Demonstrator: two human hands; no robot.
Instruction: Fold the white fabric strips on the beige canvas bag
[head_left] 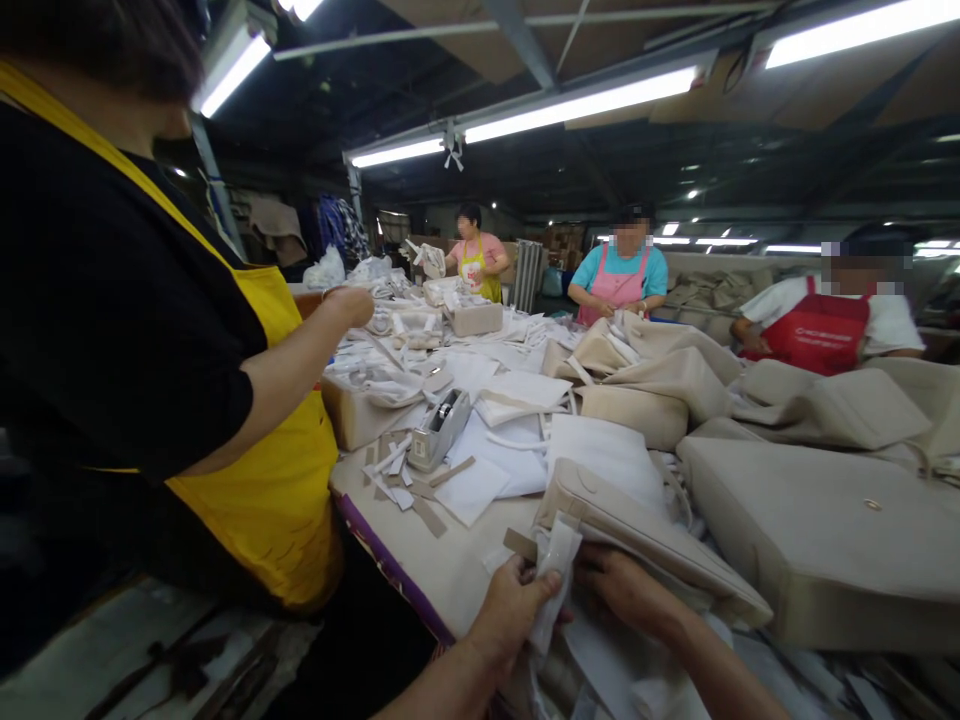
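Observation:
My left hand (514, 605) is closed around a crumpled piece of clear plastic wrap (553, 570) at the near edge of the table. My right hand (626, 590) lies just to its right, fingers curled under the end of a flat beige bag (645, 530) that rests tilted on the table. A brown paper strip (520, 543) sticks out beside the plastic. White paper sheets (607, 660) lie under both hands.
A person in a yellow apron (277, 480) stands close on the left, arm stretched over the table. A tape dispenser (439, 430) sits among white sheets and paper strips. Beige bags (825, 530) pile up on the right. Three more people work at the far side.

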